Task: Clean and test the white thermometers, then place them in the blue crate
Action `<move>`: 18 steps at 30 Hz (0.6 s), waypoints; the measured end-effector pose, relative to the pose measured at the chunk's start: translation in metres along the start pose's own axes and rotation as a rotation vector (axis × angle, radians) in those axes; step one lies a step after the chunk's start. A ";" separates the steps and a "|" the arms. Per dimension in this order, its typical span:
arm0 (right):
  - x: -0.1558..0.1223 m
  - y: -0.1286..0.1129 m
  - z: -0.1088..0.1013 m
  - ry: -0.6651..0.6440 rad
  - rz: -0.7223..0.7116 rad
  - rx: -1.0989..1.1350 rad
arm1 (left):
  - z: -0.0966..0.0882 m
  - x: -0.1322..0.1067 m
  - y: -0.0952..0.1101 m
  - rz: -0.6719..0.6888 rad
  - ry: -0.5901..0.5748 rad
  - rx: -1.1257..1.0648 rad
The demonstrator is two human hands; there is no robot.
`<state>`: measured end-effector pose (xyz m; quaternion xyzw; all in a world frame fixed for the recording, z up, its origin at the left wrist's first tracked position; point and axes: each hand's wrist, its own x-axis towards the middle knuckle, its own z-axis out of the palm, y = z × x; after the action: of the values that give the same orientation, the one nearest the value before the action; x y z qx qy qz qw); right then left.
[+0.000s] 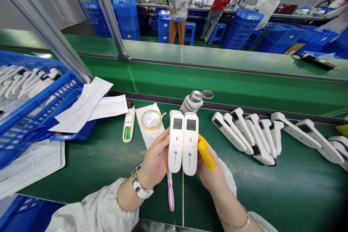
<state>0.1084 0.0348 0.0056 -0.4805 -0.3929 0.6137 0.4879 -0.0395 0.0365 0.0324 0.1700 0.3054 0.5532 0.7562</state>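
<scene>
Left thermometer and right thermometer are being held upright, side by side, above the green bench; I am reading CA2 on both screens. The blue basket at the far left is holding a heap of white devices. Behind the held pair, a bottle is standing with its lid open; I am not seeing its contents. An uncovered handset, lying to the left, is containing green batteries in its compartment. From my remote position I am noting the left hand angling in from the lower left, grasping the left thermometer along its outer side. The right hand is mirroring it, its yellow-covered thumb beside the right thermometer, which it is gripping. Fingers behind both bodies are remaining hidden.
</scene>
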 end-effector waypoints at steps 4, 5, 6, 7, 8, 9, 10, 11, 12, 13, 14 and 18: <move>-0.002 0.001 -0.001 -0.042 -0.135 -0.234 | -0.001 -0.002 -0.001 0.020 0.009 0.009; -0.002 -0.001 0.000 -0.065 -0.169 -0.277 | -0.001 -0.002 -0.001 0.022 0.009 0.017; -0.002 -0.003 0.000 -0.081 -0.197 -0.308 | -0.001 -0.002 -0.001 0.029 0.008 0.027; -0.002 -0.005 0.001 -0.089 -0.217 -0.331 | -0.002 -0.002 -0.002 0.037 0.005 0.041; -0.001 -0.007 0.002 -0.091 -0.230 -0.351 | -0.002 -0.001 -0.002 0.048 -0.001 0.055; -0.001 -0.009 0.002 -0.092 -0.238 -0.368 | -0.001 -0.001 -0.001 0.058 -0.008 0.069; 0.000 -0.010 0.002 -0.102 -0.238 -0.380 | -0.001 -0.001 -0.001 0.068 -0.014 0.083; 0.001 -0.011 0.002 -0.117 -0.231 -0.382 | -0.001 0.000 -0.001 0.072 -0.021 0.095; 0.001 -0.011 0.002 -0.131 -0.219 -0.374 | 0.000 0.000 -0.001 0.072 -0.027 0.104; 0.001 -0.010 0.002 -0.143 -0.206 -0.360 | 0.000 0.000 -0.001 0.071 -0.030 0.114; 0.001 -0.010 0.002 -0.152 -0.197 -0.347 | 0.000 0.000 -0.001 0.070 -0.027 0.126; 0.001 -0.006 0.003 -0.158 -0.194 -0.353 | -0.002 0.001 -0.003 0.107 0.003 0.168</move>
<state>0.1073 0.0367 0.0122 -0.4688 -0.5759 0.5213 0.4205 -0.0383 0.0362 0.0294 0.2481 0.3422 0.5657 0.7081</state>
